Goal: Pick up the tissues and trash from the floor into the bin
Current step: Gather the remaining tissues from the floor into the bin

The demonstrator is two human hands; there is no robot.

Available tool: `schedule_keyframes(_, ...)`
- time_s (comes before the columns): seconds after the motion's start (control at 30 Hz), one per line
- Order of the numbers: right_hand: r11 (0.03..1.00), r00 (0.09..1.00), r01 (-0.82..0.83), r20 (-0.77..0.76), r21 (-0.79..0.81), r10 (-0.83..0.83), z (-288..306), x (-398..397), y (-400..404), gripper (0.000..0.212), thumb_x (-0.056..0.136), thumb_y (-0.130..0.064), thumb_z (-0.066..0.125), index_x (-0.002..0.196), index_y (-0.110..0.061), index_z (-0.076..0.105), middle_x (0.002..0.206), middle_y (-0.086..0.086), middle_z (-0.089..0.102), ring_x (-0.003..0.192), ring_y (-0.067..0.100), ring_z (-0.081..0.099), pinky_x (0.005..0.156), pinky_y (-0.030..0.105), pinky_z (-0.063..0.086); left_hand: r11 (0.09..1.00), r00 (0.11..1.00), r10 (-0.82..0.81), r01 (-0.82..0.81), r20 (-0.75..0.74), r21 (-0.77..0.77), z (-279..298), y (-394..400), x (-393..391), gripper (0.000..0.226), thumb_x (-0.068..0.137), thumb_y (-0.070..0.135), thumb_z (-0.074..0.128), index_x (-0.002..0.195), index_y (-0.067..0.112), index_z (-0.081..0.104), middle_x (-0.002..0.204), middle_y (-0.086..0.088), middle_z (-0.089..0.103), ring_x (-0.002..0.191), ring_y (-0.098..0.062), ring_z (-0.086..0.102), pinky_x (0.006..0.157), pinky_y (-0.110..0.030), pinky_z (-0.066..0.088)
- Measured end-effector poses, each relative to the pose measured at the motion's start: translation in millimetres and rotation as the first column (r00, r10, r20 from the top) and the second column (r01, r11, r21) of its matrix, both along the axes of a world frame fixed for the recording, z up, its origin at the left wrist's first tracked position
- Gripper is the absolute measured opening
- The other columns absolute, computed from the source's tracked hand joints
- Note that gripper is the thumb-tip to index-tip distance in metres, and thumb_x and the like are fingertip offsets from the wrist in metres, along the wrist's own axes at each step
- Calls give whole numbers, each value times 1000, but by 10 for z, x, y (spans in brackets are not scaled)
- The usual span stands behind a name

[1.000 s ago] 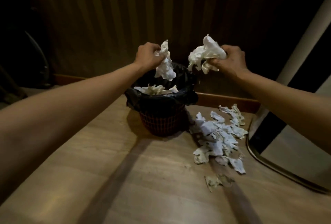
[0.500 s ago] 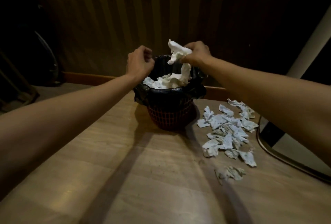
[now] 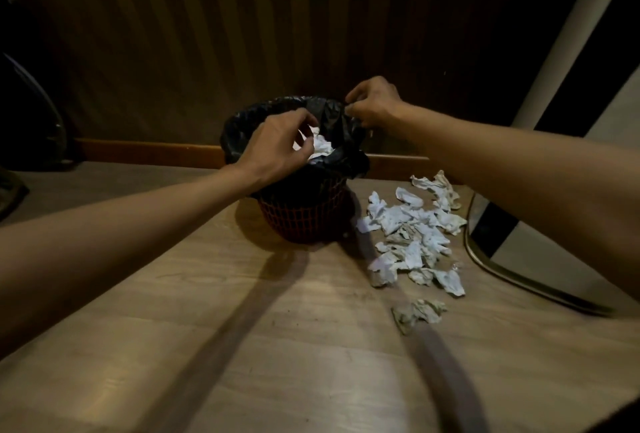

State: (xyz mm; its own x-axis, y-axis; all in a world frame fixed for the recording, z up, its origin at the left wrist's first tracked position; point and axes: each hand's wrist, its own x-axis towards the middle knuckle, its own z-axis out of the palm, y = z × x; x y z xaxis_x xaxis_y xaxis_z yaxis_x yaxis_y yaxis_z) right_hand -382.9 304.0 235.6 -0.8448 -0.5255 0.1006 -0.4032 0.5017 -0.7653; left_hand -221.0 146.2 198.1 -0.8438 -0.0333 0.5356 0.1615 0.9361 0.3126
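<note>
1. Many tissues (image 3: 414, 235) lay on the floor (image 3: 242, 346), just right of the bin (image 3: 304, 214); more filled the bin.
2. The left hand (image 3: 277, 148) pressed curled fingers onto those inside.
3. The right hand (image 3: 374, 103) pinched the liner (image 3: 332, 117) at its rim.

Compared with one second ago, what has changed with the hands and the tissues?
Both hands let their tissue wads go into the bin. The left hand has come down onto the tissues in the bin, pressing them. The right hand now pinches the black liner at the rim. The pile of tissues on the floor stayed as it was.
</note>
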Motion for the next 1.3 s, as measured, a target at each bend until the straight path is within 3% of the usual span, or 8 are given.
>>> schedule_keyframes(0.17,980,998,60,-34,189,-54,-399,-197,687,17,91,-9,65,106,-17,67,108,2,64,96,13,63,71,23,53,964,981,-141,167,132,-209,-265,334,-49,25,89,34,53,110,23,59,99,2,69,88,-17,66,74,-41,56)
schedule_keyframes(0.3,897,993,115,-29,426,-113,-864,-325,1255,14,89,-9,68,101,-14,65,97,3,63,84,15,64,57,19,48,921,940,-183,266,287,-284,-534,672,-172,24,88,39,51,106,25,58,100,2,67,88,-20,65,71,-40,55)
schedule_keyframes(0.43,733,997,82,-52,675,-63,-1303,-472,1718,21,80,-14,77,98,-14,66,103,4,67,88,19,64,69,30,55,898,869,-117,299,480,-323,-885,891,-415,29,87,48,53,99,21,55,97,-3,63,83,-25,64,66,-38,54)
schedule_keyframes(0.53,597,999,22,-39,802,16,-1662,-655,1881,30,82,-21,68,109,-8,64,114,12,65,99,29,63,83,36,55,903,773,-12,281,634,-325,-1213,960,-686,43,90,51,55,108,12,52,109,-13,59,93,-33,61,74,-39,51)
schedule_keyframes(0.8,609,994,61,4,790,-105,-2300,-1050,1728,48,93,-19,55,137,-3,43,134,19,51,117,34,55,75,31,42,990,689,-14,112,724,-88,-2047,1120,-1474,65,89,45,62,140,8,44,141,-18,49,126,-36,50,101,-41,47)
schedule_keyframes(0.97,696,970,191,-22,692,-244,-2772,-1321,1525,62,93,-24,58,148,-12,31,146,22,38,133,40,42,101,43,46,997,707,-26,71,707,-34,-2500,1199,-1817,84,88,56,59,152,12,29,159,-15,28,146,-34,27,118,-45,30)
schedule_keyframes(1.1,720,929,331,-78,609,-361,-3014,-1631,1433,55,98,-20,48,149,-20,28,148,23,34,134,42,37,98,48,42,999,687,-9,32,727,-17,-2782,1213,-1881,79,89,56,55,154,25,22,164,-10,17,150,-35,18,117,-53,29)
schedule_keyframes(1.3,739,922,307,5,599,-387,-3194,-2001,1390,68,97,-32,52,155,-35,17,157,24,20,141,46,26,109,50,36,996,760,-15,68,650,-56,-3023,1128,-1708,57,88,41,56,141,20,46,153,-14,37,139,-35,33,112,-44,35)
